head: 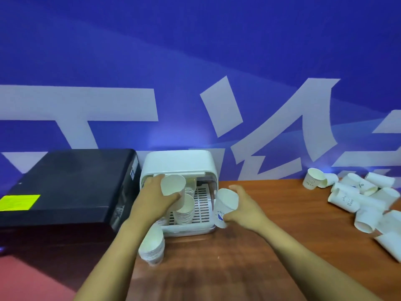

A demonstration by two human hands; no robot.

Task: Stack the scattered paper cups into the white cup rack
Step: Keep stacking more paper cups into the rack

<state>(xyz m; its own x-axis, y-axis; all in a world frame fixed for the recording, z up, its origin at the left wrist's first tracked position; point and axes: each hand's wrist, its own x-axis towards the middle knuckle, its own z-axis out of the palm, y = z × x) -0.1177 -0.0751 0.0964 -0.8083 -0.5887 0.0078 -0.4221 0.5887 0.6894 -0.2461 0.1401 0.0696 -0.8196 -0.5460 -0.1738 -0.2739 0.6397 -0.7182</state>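
Over slatted white rack (202,205), hands gripping conical paper cups (173,185)

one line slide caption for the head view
Left hand and right hand each hold a paper cup at the white cup rack.

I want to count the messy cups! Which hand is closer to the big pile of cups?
Right. The right hand, holding a cup, is beside the rack, nearer the pile. The left hand is farther, over the rack.
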